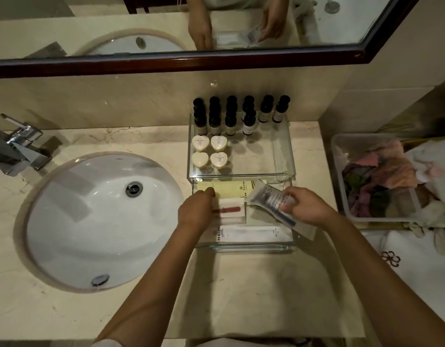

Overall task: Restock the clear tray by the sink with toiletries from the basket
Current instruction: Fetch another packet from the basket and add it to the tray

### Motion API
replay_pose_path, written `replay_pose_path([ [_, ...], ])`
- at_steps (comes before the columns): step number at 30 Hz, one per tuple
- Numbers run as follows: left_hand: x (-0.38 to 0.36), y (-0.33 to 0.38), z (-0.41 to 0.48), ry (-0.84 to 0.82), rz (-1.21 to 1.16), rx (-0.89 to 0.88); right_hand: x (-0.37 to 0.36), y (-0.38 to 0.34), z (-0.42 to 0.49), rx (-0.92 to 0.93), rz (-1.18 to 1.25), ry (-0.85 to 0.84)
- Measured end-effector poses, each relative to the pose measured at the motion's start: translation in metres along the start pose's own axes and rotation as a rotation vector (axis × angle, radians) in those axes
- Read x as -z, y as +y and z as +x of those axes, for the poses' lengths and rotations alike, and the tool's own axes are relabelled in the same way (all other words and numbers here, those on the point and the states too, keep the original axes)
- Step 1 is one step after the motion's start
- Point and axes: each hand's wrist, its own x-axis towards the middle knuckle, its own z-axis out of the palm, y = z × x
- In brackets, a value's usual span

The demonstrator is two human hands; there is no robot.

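- The sink is set into the left half of the counter.
- My left hand is over the left edge of the near compartment of the clear tray. Its fingers are curled together, tips down by a yellow packet; I cannot tell whether they pinch anything.
- Just right of it lies a white packet with a red nail file, its long axis left to right.
- Along the tray's near edge lies a long white packet, also left to right.
- My right hand clamps a clear packet over the compartment's right side. It slants from far-left to near-right.
- The basket sits at the counter's right edge.
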Motion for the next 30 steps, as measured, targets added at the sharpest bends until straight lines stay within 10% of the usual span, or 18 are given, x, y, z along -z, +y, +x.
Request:
replay_pose_path([
  [5,0.004,0.009,0.013,0.006,0.371,-0.125,-0.018,-0.001,0.008,-0.034,0.066,0.038],
  [30,-0.014,0.019,0.029,0.195,0.263,-0.217,-0.040,0.007,0.039,0.087,0.302,-0.032],
])
